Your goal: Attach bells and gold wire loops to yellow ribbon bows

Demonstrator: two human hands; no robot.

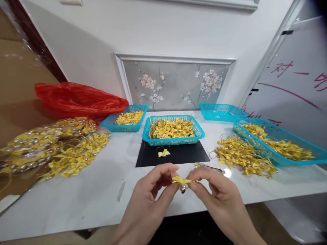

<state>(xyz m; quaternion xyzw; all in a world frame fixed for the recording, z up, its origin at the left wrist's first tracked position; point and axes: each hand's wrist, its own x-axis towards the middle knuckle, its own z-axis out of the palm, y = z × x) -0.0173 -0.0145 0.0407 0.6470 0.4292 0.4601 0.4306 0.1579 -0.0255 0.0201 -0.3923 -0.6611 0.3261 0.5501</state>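
- small yellow ribbon bow point(183, 179): soft-looking cloth with a slight satin sheen
- round silver-coloured ball point(182, 189) under it: smooth, shiny, metallic-looking
- turquoise rectangular lattice-sided basket point(173, 141): smooth, semi-glossy plastic
- flat black rectangular mat point(145, 160): even, matt; material unclear
- white flat-topped bench point(102, 200): smooth, glossy, catching a bright light spot
- crumpled red bag point(76, 100): thin, wrinkled, shiny plastic film
- white upright writing board point(301, 51): smooth-faced

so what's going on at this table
A person is pinching a yellow ribbon bow between the fingertips of the left hand and right hand, with a shiny silvery ball hanging beneath it. Another bow lies on the black mat, in front of a turquoise basket full of similar bows. Loose piles lie to the left and right.
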